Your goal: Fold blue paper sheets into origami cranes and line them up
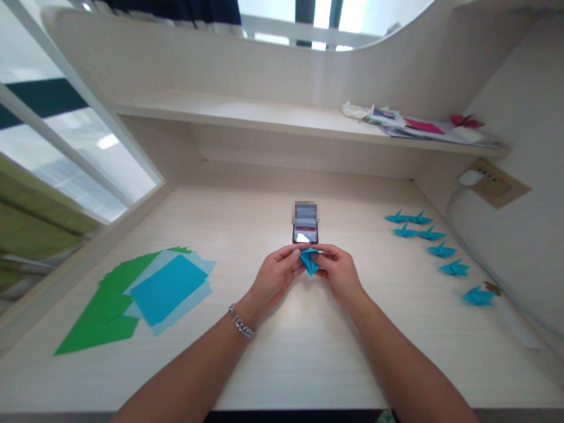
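Between my two hands is a small blue folded paper [310,262], its point facing down toward me. My left hand [277,271] pinches its left side, thumb and fingers closed on the edge. On the other side my right hand [338,269] grips the paper, with the thumb laid on its front. Just beyond my fingertips a phone [305,225] lies on the desk with its screen lit. Several finished blue paper cranes [442,250] stand in a curved row at the right.
Blue paper sheets [170,288] lie over green sheets [99,305] on the left of the desk [247,200]. A shelf [247,114] at the back carries papers [409,126]. A white cable [467,244] hangs from a wall socket [496,182] along the right edge.
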{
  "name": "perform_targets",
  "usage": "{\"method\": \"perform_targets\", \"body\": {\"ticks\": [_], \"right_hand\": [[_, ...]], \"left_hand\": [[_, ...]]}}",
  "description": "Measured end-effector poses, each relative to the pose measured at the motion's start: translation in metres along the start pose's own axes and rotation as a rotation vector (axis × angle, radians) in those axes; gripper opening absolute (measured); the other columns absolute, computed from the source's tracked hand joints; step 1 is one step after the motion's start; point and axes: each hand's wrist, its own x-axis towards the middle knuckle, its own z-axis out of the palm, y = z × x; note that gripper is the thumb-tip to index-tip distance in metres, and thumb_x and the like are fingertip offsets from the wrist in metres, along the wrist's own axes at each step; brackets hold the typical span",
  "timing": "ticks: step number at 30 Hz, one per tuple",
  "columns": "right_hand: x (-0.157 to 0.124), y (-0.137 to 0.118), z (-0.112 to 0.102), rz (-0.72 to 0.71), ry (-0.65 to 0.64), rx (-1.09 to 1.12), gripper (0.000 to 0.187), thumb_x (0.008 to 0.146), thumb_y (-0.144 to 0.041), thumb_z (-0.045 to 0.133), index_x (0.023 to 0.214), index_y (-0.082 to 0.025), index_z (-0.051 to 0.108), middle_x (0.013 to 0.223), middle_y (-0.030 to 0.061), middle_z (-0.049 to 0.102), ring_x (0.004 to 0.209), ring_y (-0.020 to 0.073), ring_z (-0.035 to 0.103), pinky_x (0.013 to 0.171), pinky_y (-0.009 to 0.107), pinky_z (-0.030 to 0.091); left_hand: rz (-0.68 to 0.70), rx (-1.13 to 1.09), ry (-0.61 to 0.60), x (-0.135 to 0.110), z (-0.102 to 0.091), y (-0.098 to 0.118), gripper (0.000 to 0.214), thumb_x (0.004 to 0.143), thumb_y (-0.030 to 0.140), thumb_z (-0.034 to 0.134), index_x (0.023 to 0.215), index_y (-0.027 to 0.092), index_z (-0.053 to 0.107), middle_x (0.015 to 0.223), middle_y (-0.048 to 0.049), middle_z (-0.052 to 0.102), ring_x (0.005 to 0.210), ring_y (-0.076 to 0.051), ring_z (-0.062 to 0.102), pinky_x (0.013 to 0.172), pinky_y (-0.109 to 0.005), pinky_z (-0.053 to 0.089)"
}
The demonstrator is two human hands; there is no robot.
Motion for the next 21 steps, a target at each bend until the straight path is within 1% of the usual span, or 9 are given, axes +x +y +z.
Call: {"method": "perform_targets", "body": {"ticks": [3,7,10,12,15,18,21], "right_hand": [[-0.0007,-0.002,-0.0001,-0.004,-0.041,0.027,0.029,0.065,-0.029,0.073,0.094,-0.021,0.071,0.081,0.004,0.071,0.07,0.0158,0.064,0.063,0.029,0.052],[-0.0005,-0.0012,-0.001,-0.009,-0.059,0.048,0.029,0.066,-0.028,0.073,0.094,-0.021,0.072,0.081,0.004,0.071,0.07,0.0158,0.064,0.064,0.029,0.052],[0.0006,0.002,-0.0016,-0.03,-0.054,0.027,0.029,0.066,-0.027,0.073,0.094,-0.021,0.072,0.081,0.004,0.072,0.071,0.0166,0.065,0.064,0.03,0.054],[0.0012,0.004,-0.0017,-0.056,-0.056,-0.006,0.028,0.066,-0.027,0.073,0.093,-0.02,0.072,0.08,0.004,0.072,0.07,0.0168,0.065,0.064,0.03,0.054],[0.0018,0.0054,-0.0018,-0.1,-0.064,-0.054,0.028,0.067,-0.026,0.071,0.094,-0.02,0.072,0.08,0.0045,0.073,0.07,0.0176,0.066,0.063,0.03,0.055],[0.0022,0.005,-0.0023,-0.123,-0.064,-0.084,0.027,0.068,-0.025,0.07,0.095,-0.02,0.072,0.08,0.0043,0.073,0.069,0.0177,0.066,0.061,0.029,0.054],[0.0026,0.0037,-0.0029,-0.124,-0.062,-0.105,0.025,0.068,-0.025,0.07,0.092,-0.02,0.072,0.077,0.0037,0.072,0.066,0.017,0.065,0.059,0.028,0.054]], "left_hand": [[-0.003,-0.023,-0.02,0.0005,-0.0002,-0.0001,0.029,0.083,0.026,0.063,0.106,0.011,0.068,0.11,-0.0171,0.067,0.1,-0.025,0.062,0.092,-0.043,0.046],[-0.009,-0.022,-0.02,0.0005,-0.0024,-0.0009,0.029,0.079,0.019,0.066,0.106,0.011,0.069,0.11,-0.0159,0.067,0.1,-0.023,0.062,0.093,-0.041,0.046],[0.006,0.036,0.003,0.0008,-0.0033,-0.0019,0.031,0.071,0.012,0.07,0.102,0.012,0.07,0.108,-0.0142,0.068,0.095,-0.022,0.064,0.088,-0.038,0.049],[0.007,0.096,0.034,0.0008,-0.003,-0.0019,0.031,0.069,0.011,0.072,0.1,0.012,0.071,0.105,-0.0134,0.069,0.09,-0.021,0.065,0.084,-0.036,0.051],[-0.013,0.132,0.048,0.0007,-0.0027,-0.0009,0.028,0.074,0.017,0.071,0.101,0.013,0.071,0.105,-0.0138,0.069,0.088,-0.02,0.065,0.081,-0.037,0.052],[-0.018,0.115,0.021,0.0005,-0.0043,0.0003,0.026,0.078,0.021,0.068,0.103,0.013,0.07,0.106,-0.0143,0.069,0.09,-0.021,0.064,0.081,-0.037,0.052],[-0.017,0.11,0.004,0.0008,-0.007,0.0,0.029,0.079,0.023,0.067,0.107,0.014,0.069,0.105,-0.0144,0.069,0.09,-0.021,0.065,0.081,-0.037,0.052]]}}
